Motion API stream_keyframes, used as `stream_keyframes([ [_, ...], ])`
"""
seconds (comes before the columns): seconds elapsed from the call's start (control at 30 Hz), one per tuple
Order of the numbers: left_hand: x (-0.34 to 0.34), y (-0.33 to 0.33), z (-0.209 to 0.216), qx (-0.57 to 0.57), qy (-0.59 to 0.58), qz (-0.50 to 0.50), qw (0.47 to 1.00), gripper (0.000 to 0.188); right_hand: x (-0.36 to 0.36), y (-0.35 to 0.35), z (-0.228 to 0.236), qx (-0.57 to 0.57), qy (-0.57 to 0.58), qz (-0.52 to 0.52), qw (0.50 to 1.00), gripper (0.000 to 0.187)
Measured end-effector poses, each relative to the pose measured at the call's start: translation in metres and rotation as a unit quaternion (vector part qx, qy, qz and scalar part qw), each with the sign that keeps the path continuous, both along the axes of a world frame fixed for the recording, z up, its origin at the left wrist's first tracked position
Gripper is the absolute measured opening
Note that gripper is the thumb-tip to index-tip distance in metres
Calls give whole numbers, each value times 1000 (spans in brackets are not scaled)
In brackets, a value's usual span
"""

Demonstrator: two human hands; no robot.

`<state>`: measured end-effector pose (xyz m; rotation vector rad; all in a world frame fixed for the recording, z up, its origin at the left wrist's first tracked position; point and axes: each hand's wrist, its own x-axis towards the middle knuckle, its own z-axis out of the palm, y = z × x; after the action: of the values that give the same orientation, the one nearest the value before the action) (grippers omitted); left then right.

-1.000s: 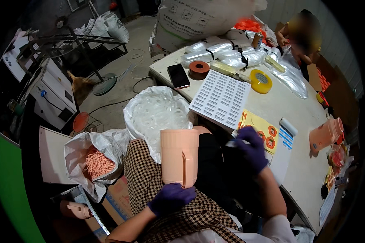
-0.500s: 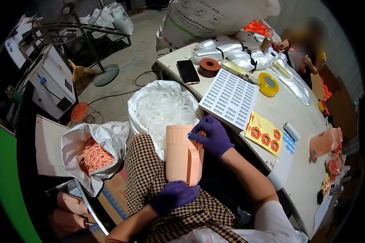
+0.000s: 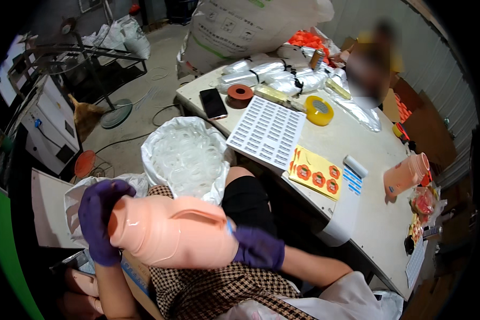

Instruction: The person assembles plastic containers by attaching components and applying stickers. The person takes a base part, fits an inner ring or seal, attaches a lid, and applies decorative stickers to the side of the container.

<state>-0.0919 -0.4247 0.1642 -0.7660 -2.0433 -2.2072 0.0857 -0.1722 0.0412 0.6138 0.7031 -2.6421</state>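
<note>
A peach plastic jug [image 3: 178, 240] with a side handle lies sideways above my lap, its neck to the left and its base to the right. My left hand [image 3: 97, 226], in a purple glove, is wrapped round the neck end. Purple-gloved too, my right hand [image 3: 258, 248] is closed against the base end, though its fingertips are partly hidden. A small blue-and-white sticker [image 3: 230, 226] shows on the jug beside the right fingers. On the table to the right is a similar peach jug [image 3: 402, 176], tilted, next to sheets of yellow-and-orange stickers [image 3: 316, 173] and blue stickers [image 3: 352, 181].
A white sack of clear rings [image 3: 184, 157] stands beyond my lap. The table [image 3: 376, 213] also bears a label sheet [image 3: 266, 132], a phone [image 3: 213, 103], brown tape [image 3: 240, 96], yellow tape [image 3: 319, 110] and plastic film rolls [image 3: 256, 73]. Another person [image 3: 370, 66] sits across it.
The jug has gone from upright to lying sideways, further left. My left hand has moved from its base to its neck, and my right hand from the upper end to the base.
</note>
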Motion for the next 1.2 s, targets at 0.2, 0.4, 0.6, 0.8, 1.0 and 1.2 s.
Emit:
stream_keyframes([
  [0.2, -77, 109, -94, -116, 40, -230, 965, 45, 58, 31, 28, 611, 114, 370, 690, 27],
  [0.4, -46, 132, -165, -239, 69, -146, 957, 29, 61, 119, 81, 797, 101, 79, 590, 25],
  [0.6, -51, 87, -125, -294, 30, -96, 950, 33, -5, 251, 60, 864, 108, -121, 476, 29],
  [0.8, -51, 117, -160, -299, 7, -95, 950, 31, -157, 384, 25, 938, 86, -51, 333, 63],
  [1.0, -47, 118, -156, -263, 130, 3, 956, 14, -191, 413, 17, 979, 42, 13, 200, 32],
  [1.2, -10, 174, -71, -241, 423, -79, 870, 34, -78, 347, 74, 952, 186, -163, 181, 38],
])
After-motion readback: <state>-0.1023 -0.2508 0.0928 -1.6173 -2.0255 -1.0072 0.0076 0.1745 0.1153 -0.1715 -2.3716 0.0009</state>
